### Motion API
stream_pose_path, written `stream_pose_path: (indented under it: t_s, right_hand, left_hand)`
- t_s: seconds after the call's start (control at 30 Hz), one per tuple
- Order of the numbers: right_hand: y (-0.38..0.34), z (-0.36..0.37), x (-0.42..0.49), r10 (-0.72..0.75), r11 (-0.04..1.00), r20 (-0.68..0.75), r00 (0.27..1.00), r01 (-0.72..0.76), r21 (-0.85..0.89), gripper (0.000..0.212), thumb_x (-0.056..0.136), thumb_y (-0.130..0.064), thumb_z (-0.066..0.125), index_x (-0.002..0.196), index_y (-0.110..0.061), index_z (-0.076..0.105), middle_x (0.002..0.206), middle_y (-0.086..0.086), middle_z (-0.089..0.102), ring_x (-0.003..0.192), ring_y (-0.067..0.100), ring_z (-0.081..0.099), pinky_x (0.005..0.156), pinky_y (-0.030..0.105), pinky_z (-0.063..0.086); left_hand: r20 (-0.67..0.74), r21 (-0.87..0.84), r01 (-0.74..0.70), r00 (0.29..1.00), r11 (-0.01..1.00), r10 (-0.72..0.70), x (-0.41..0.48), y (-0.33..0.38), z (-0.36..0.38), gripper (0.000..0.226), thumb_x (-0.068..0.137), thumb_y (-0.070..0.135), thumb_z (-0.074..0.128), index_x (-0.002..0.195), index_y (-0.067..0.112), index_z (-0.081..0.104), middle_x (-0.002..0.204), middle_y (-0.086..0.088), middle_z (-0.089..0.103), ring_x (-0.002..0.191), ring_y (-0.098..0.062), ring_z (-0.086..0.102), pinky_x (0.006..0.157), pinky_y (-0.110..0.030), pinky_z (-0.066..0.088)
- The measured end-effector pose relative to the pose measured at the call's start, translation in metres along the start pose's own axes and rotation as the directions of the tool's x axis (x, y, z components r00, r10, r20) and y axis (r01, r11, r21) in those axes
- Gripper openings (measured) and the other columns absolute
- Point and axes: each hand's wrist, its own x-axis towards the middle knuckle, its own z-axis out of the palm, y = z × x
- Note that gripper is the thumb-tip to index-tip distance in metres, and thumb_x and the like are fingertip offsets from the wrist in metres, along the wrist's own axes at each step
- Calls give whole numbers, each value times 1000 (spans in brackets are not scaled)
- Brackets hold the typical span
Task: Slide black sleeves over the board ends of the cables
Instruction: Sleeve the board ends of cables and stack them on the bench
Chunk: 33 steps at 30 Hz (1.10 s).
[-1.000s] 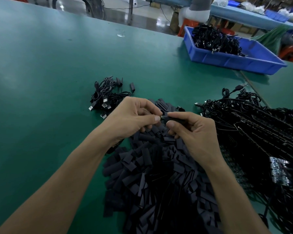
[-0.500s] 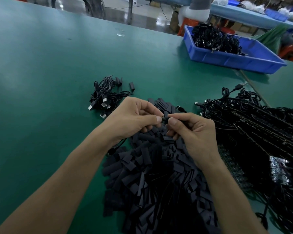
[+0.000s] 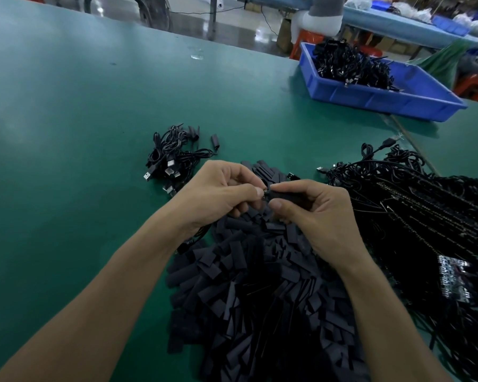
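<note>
Now your left hand (image 3: 218,194) pinches a cable end (image 3: 265,192) mid-frame while your right hand (image 3: 318,216) pinches a black sleeve (image 3: 284,195) against it, barely on; judging by the piles, only the small cable bundle (image 3: 171,158) upper left looks sleeved, and the big cable tangle (image 3: 425,216) at right waits.

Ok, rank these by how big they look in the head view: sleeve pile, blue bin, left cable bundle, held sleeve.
1. sleeve pile
2. blue bin, though it sits farther away, so its true size is unsure
3. cable bundle
4. held sleeve
</note>
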Motion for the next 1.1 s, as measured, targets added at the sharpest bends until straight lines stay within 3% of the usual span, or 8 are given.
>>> stream_pose_path:
  t_s: [0.5,0.8,0.93,1.1]
  right_hand:
    - [12,15,-6,-38,991,-154,987,57,120,18,84,-7,76,95,-21,77,76,2,76,64,16,72,61,21,55]
    - [5,13,-3,-13,999,-122,992,17,29,23,77,-15,81,98,-24,77,87,-3,78,75,14,75,70,22,58]
    - [7,14,-3,-12,1000,-259,966,6,-22,39,77,-16,85,107,-36,71,88,-2,77,81,16,73,76,31,60]
    - [10,26,-5,-14,999,-438,899,36,41,36,82,-14,82,108,-36,69,83,-7,76,79,11,74,74,23,58]
  left_hand:
    - [-13,-15,-46,999,999,46,1,-5,-2,4,87,8,75,85,10,74,64,-1,72,56,-8,63,56,-17,53]
    - [6,-34,-47,999,998,47,1,-5,2,5,90,4,72,88,8,73,66,-10,73,59,-14,66,60,-21,58]
    - [17,-90,-60,998,994,62,1,-5,3,9,91,-1,69,97,6,69,73,-12,75,65,-15,68,63,-22,58]
    - [-5,-52,-112,994,992,112,-1,-4,4,18,92,-1,68,107,7,63,79,-14,76,66,-14,69,63,-22,56]
